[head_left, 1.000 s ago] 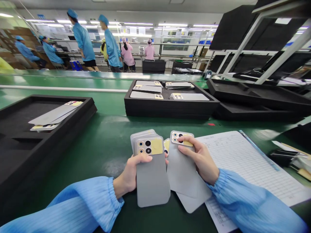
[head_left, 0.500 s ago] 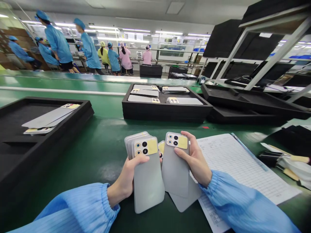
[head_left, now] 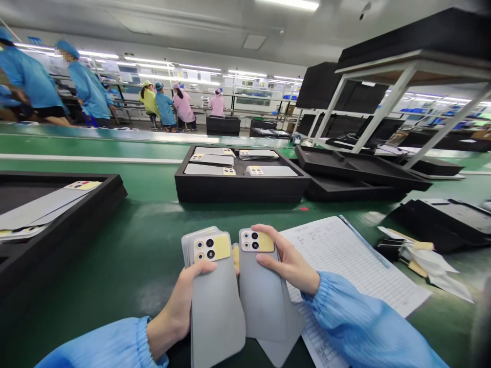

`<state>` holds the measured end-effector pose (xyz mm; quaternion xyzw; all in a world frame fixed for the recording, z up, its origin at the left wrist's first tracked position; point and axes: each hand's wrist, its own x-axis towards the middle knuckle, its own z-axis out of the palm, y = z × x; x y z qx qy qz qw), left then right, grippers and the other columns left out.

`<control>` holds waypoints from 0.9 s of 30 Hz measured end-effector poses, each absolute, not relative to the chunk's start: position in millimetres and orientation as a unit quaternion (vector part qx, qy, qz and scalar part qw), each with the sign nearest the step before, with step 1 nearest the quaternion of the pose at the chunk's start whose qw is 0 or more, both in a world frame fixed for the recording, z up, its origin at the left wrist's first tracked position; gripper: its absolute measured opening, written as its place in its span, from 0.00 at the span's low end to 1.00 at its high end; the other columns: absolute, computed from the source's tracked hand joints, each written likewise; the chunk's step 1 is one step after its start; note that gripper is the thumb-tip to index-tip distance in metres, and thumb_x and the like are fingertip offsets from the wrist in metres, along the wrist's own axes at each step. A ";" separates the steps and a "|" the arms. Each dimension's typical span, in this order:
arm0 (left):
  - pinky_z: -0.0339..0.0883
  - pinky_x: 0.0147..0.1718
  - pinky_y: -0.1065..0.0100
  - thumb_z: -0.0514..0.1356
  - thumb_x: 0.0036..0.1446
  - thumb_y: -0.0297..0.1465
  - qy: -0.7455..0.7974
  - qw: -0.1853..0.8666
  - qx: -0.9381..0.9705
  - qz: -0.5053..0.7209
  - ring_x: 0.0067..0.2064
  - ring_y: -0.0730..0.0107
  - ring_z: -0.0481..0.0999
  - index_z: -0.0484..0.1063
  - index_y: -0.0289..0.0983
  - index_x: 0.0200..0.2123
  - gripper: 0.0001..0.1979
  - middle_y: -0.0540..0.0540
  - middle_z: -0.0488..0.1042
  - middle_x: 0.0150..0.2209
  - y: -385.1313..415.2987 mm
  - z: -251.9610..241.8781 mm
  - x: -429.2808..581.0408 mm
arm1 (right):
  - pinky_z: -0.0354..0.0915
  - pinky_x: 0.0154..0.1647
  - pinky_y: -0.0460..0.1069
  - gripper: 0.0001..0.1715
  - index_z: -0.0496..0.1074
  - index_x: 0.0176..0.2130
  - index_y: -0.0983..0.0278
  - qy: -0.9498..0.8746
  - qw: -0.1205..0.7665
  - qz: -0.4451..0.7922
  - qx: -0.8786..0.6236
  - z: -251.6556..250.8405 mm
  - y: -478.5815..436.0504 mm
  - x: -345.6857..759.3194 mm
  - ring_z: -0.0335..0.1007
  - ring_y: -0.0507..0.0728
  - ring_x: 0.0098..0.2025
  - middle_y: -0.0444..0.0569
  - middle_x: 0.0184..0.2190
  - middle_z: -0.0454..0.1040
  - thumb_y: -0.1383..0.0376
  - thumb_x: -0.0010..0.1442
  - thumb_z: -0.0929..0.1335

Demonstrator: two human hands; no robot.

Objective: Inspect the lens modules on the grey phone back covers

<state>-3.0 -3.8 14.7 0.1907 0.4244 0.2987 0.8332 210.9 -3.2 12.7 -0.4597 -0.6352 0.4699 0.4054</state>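
My left hand (head_left: pixel 180 306) is closed around a fanned stack of grey phone back covers (head_left: pixel 215 301), thumb across the top one just below its camera cut-outs and yellow film. My right hand (head_left: pixel 289 263) grips two more grey back covers (head_left: pixel 263 294), fingers curled over the right edge near the camera block. Both stacks stand side by side, touching, just above the green bench. A lined record sheet (head_left: pixel 345 260) lies under and right of my right hand.
A black foam tray (head_left: pixel 238 186) with several grey covers sits straight ahead. Another black tray (head_left: pixel 76 214) with covers is at the left. Stacked black trays (head_left: pixel 360 176) and a white frame rack (head_left: pixel 387 107) stand at the right. People in blue and pink coats work beyond.
The view has tilted up and shifted, so hands and covers sit lower in frame. My right hand's covers have drawn closer to the left stack. The walking people have moved left.
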 end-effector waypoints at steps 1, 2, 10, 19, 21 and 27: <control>0.66 0.29 0.63 0.56 0.46 0.35 0.425 0.834 0.194 0.295 0.26 0.61 0.74 0.75 0.25 0.35 0.19 0.37 0.77 0.28 -4.0 14.7 -3.1 | 0.64 0.44 0.52 0.29 0.54 0.54 0.59 -0.637 0.400 0.465 -0.467 13.6 -2.9 211.4 0.67 0.58 0.43 0.49 0.44 0.68 0.65 0.54 0.66; 0.66 0.29 0.63 0.56 0.46 0.35 0.425 0.834 0.195 0.293 0.26 0.61 0.74 0.75 0.25 0.35 0.19 0.37 0.77 0.27 -4.2 14.7 -2.9 | 0.64 0.43 0.52 0.31 0.53 0.55 0.59 -0.635 0.400 0.461 -0.474 14.3 -2.7 211.4 0.67 0.58 0.43 0.49 0.43 0.69 0.66 0.54 0.66; 0.67 0.30 0.62 0.56 0.46 0.33 0.447 0.820 0.190 0.303 0.26 0.59 0.75 0.74 0.24 0.36 0.18 0.35 0.77 0.29 -4.4 16.4 0.2 | 0.62 0.44 0.53 0.29 0.56 0.52 0.59 -0.617 0.391 0.418 -0.540 12.7 -4.1 205.7 0.67 0.58 0.41 0.47 0.39 0.71 0.66 0.51 0.67; 0.68 0.30 0.61 0.57 0.47 0.32 0.470 0.801 0.179 0.325 0.26 0.59 0.75 0.73 0.27 0.35 0.15 0.36 0.77 0.27 -5.5 17.8 1.3 | 0.60 0.44 0.51 0.28 0.63 0.49 0.60 -0.670 0.335 0.396 -0.531 11.2 -5.5 199.1 0.67 0.58 0.42 0.46 0.41 0.71 0.67 0.47 0.70; 0.68 0.29 0.62 0.57 0.47 0.33 0.464 0.804 0.179 0.325 0.25 0.60 0.75 0.73 0.27 0.34 0.15 0.36 0.77 0.27 -4.7 17.2 0.8 | 0.60 0.45 0.51 0.29 0.62 0.49 0.60 -0.672 0.347 0.397 -0.521 10.1 -5.2 198.9 0.67 0.58 0.42 0.46 0.41 0.71 0.67 0.47 0.70; 0.67 0.29 0.64 0.56 0.48 0.34 0.403 0.843 0.174 0.310 0.25 0.61 0.75 0.74 0.28 0.33 0.15 0.37 0.77 0.28 -1.9 13.5 -1.8 | 0.61 0.42 0.50 0.23 0.63 0.46 0.61 -0.657 0.381 0.400 -0.512 11.5 -5.6 197.9 0.67 0.57 0.39 0.45 0.37 0.72 0.66 0.49 0.69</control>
